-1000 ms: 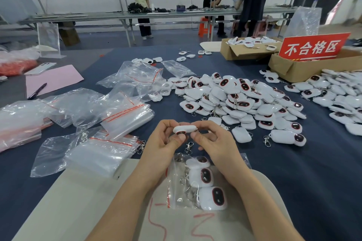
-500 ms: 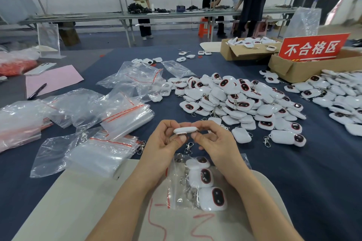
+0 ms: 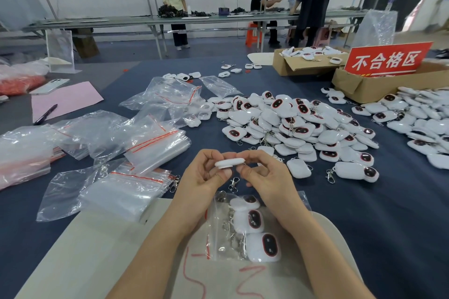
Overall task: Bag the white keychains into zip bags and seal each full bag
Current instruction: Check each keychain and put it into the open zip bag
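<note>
While both hands hold one white keychain (image 3: 229, 162) up over the near part of the table, I judge this to be the check-and-load step. My left hand (image 3: 204, 177) pinches its left end between thumb and curled fingers. My right hand (image 3: 264, 177) pinches the right end, and the metal clasp (image 3: 233, 183) dangles below between the two hands. The piece sits edge-on to me, so I cannot tell which face is up.

Just below the hands, the zip bag (image 3: 218, 245) I am filling lies on the beige board (image 3: 97, 238). Three bagged keychains (image 3: 252, 221) show inside, stacked in a row toward me, with their clasps bunched along the left side. Its red zip line seems to run down the left edge, partly hidden by my left wrist. I cannot tell how wide the mouth stands.

As I see it, the next move calls for one hand to let go and hold the mouth apart. The other then slides the piece in beside the three, minding the loose clasp, which could catch on the plastic. Whether the bag is then full enough to seal I cannot judge.

Further out, the empty bags (image 3: 126, 192) lie near left. The loose pile (image 3: 291, 126) waits beyond the hands to the right, and the red sign (image 3: 386, 62) stands at far right.
</note>
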